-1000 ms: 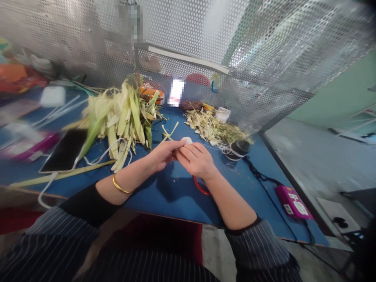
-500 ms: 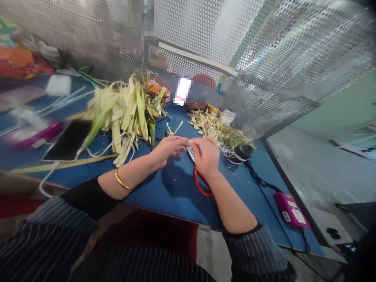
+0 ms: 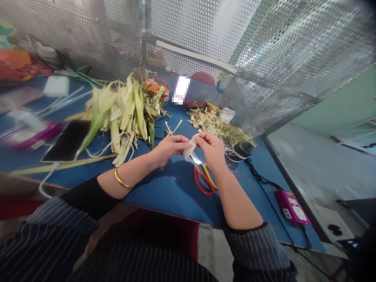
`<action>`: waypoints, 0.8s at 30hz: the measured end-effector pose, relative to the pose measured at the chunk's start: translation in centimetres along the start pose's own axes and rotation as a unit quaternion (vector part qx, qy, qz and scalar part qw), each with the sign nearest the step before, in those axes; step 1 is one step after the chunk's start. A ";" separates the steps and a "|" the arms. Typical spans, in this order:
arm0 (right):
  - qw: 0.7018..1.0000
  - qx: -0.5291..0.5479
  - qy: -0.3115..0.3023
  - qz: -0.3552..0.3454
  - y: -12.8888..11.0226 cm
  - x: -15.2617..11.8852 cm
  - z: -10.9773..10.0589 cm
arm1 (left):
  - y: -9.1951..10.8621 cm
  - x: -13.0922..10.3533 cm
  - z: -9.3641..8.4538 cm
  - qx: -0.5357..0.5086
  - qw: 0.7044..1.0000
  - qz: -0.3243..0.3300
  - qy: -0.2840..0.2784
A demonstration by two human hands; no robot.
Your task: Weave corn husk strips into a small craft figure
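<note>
Between my hands is a small, pale, flat piece (image 3: 190,150), whitish like a bit of husk or tissue; its exact kind is unclear. My left hand (image 3: 173,148) pinches its left side with thumb and fingers. At its upper right edge, the fingertips of my right hand (image 3: 212,149) pinch it too. Scissors (image 3: 204,184) with one red and one yellow handle loop lie on the blue table just below my hands, their blades partly hidden by the pale piece. Beyond my left hand lie a few thin husk strips (image 3: 174,128).
A heap of corn husks (image 3: 126,109) lies left, beside a phone (image 3: 69,140) with a white cable. Shredded husk (image 3: 219,127) is piled behind my right hand, near a black spool of thread (image 3: 242,150). A purple power strip (image 3: 293,207) sits right; a perforated metal screen (image 3: 194,35) stands behind.
My hands have drawn slightly apart and turned, bringing the pale piece into view between the fingertips. The scissors' yellow handle now shows beside the red one.
</note>
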State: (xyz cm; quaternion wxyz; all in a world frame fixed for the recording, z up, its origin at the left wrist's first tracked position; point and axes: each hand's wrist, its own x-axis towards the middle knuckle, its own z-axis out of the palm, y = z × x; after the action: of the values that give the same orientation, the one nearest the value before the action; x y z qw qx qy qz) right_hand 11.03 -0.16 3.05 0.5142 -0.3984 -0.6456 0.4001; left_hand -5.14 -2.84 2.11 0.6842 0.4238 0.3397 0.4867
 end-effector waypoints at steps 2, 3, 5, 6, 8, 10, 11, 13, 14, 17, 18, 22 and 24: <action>1.000 -0.003 0.008 0.002 -0.1 0.0 0.0 | 0.0 0.0 0.0 0.000 1.000 -0.001 -0.016; 1.000 0.002 0.014 0.005 -0.2 0.0 0.0 | 0.1 0.0 0.0 -0.001 1.000 0.007 -0.016; 0.999 0.028 0.025 0.020 -0.2 0.1 -0.1 | 0.1 0.0 0.1 0.003 1.000 0.028 -0.007; 0.998 0.047 0.031 0.031 -0.1 0.2 -0.1 | 0.2 0.0 0.2 0.013 0.999 0.039 -0.004; 0.994 0.082 0.042 0.060 0.1 0.3 -0.2 | 0.2 0.0 0.3 0.047 0.998 0.050 0.001; 0.989 0.105 0.060 0.085 0.3 0.5 -0.5 | 0.1 0.1 0.3 0.085 0.995 0.042 0.023; 0.986 0.112 0.073 0.095 0.5 0.7 -0.6 | 0.0 0.2 0.3 0.103 0.993 0.037 0.041; 0.983 0.111 0.103 0.100 0.6 0.9 -0.9 | -0.2 0.4 0.1 0.137 0.986 0.036 0.083; 0.983 0.100 0.123 0.092 0.6 1.0 -1.1 | -0.3 0.5 0.0 0.153 0.982 0.040 0.101; 0.980 0.058 0.188 0.043 0.5 1.3 -1.6 | -0.8 0.9 -0.6 0.199 0.970 0.057 0.131; 0.977 0.056 0.204 0.031 0.5 1.3 -1.8 | -1.1 1.1 -0.9 0.214 0.965 0.062 0.135; 0.977 0.087 0.192 0.023 0.1 1.4 -2.0 | -1.7 1.6 -1.9 0.309 0.936 0.094 0.141; 0.985 0.074 0.157 -0.009 -0.5 1.0 -1.7 | -1.5 1.6 -2.1 0.343 0.918 0.113 0.161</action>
State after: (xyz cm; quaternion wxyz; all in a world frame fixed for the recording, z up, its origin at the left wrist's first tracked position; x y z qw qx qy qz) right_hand 12.54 0.76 4.14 0.6411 -0.4113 -0.5290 0.3741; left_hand -5.95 -1.04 -0.24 0.3729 0.5839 0.5417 0.4760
